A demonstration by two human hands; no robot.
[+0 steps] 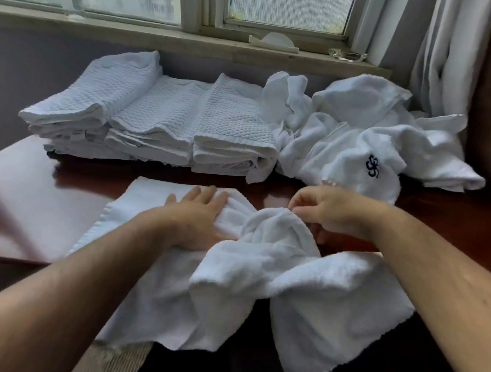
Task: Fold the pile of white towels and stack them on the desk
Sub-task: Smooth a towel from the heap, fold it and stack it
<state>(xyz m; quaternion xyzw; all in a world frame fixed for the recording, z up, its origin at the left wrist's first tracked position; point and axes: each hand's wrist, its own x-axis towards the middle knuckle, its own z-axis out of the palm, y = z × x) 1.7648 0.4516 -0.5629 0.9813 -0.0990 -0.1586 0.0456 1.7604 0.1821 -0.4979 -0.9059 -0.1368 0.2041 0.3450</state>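
1. White terry towel (pixel 259 277) lies at the near edge of the reddish wooden desk (pixel 27 195), part flat, part bunched, with its near side hanging off the edge.
2. Left hand (pixel 202 220) lies flat on the smooth part of the towel, fingers straight, pressing down.
3. Right hand (pixel 331 215) has its fingers curled and pinches the raised bunch of the towel.
4. Folded towels (pixel 155 117) sit in three stacks at the back of the desk, and the unfolded pile (pixel 363 137) lies touching their right side.
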